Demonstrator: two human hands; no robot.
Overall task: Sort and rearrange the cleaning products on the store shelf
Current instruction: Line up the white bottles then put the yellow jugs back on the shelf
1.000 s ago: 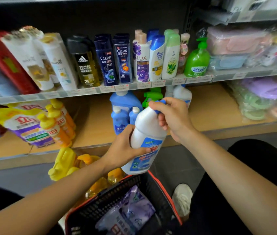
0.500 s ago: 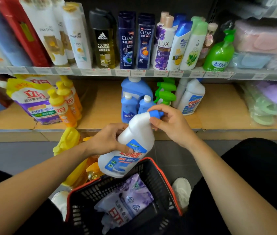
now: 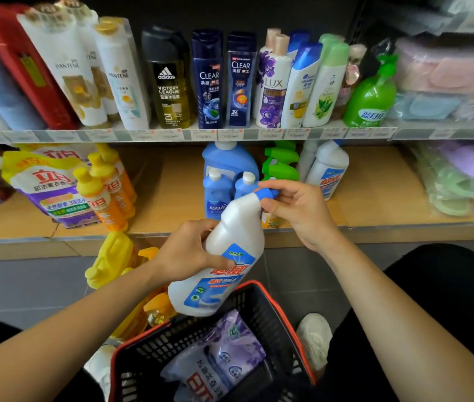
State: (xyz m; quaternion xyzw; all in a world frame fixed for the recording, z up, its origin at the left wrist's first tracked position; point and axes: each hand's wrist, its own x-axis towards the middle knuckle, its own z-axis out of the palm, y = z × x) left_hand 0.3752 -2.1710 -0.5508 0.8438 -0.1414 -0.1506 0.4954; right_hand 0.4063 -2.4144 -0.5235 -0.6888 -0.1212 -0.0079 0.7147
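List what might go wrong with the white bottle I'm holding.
1. The right hand pinches the blue cap while the bottle leans; a loosened cap might leak cleaner.
2. The left hand grips only the bottle's middle over the basket; a slip would likely drop it onto the pouches.
3. The sprayers and blue bottles stand close beside the matching bottle; shelving this one there may topple them.

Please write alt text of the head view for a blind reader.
A left hand grips a tilted white cleaner bottle above a black basket, and the right hand pinches its blue cap. Stocked shelves stand behind.
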